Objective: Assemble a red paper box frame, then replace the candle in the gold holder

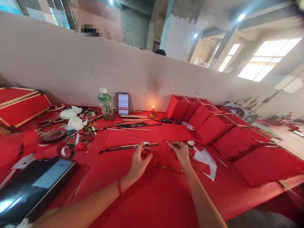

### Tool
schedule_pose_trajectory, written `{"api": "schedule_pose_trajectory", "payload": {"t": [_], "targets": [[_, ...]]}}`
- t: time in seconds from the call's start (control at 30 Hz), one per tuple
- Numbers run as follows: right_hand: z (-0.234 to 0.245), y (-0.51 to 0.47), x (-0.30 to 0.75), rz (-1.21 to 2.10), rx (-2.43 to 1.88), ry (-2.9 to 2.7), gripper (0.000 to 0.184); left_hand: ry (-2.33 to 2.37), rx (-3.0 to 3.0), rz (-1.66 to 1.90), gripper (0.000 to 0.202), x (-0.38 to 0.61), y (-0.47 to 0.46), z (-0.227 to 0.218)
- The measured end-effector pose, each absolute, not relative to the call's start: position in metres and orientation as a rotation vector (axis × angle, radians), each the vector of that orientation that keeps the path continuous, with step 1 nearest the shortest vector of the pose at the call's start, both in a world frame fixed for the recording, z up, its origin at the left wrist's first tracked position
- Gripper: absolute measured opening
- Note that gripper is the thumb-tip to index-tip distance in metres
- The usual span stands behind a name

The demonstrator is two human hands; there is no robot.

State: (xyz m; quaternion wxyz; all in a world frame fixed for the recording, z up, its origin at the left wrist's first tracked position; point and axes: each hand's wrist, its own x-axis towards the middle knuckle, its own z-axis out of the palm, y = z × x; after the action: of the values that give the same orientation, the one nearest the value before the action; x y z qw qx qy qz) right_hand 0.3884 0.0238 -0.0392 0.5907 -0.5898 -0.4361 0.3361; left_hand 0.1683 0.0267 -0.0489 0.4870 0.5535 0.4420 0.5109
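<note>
My left hand (140, 161) hovers over the red table, thumb apart from the curved fingers. A small white piece (145, 143) shows at its fingertips; whether it is stuck to a finger or lies behind cannot be told. Close by, my right hand (180, 152) has its fingers pinched together, with the pale tip of a thin stick (167, 142) showing at them. Between and below the hands lies a narrow flat strip (167, 168). Behind them are red paper sheets (133, 136) and a dark rod (118, 148).
A lit candle (153, 111) burns near the wall, beside a phone (123, 104) and a bottle (105, 106). Red boxes with stick frames (213, 126) line the right. Tape rolls (54, 136) and scraps clutter the left, near a shiny black case (35, 186). White paper (211, 164) lies right.
</note>
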Motion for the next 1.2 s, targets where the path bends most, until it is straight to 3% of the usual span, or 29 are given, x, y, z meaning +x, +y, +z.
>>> {"api": "schedule_pose_trajectory", "payload": {"t": [0.6, 0.93, 1.2], "targets": [[-0.036, 0.024, 0.374, 0.885, -1.332, -0.965, 0.06, 1.065, 1.315, 1.278, 0.032, 0.166, 0.027, -0.043], [-0.035, 0.023, 0.367, 0.863, -1.356, -1.018, 0.054, 1.068, 1.274, 1.261, 0.038, 0.164, 0.039, -0.049], [-0.033, 0.015, 0.367, 0.236, -1.802, -1.728, 0.03, 1.076, 1.356, 1.264, 0.033, 0.163, 0.037, -0.048]]}}
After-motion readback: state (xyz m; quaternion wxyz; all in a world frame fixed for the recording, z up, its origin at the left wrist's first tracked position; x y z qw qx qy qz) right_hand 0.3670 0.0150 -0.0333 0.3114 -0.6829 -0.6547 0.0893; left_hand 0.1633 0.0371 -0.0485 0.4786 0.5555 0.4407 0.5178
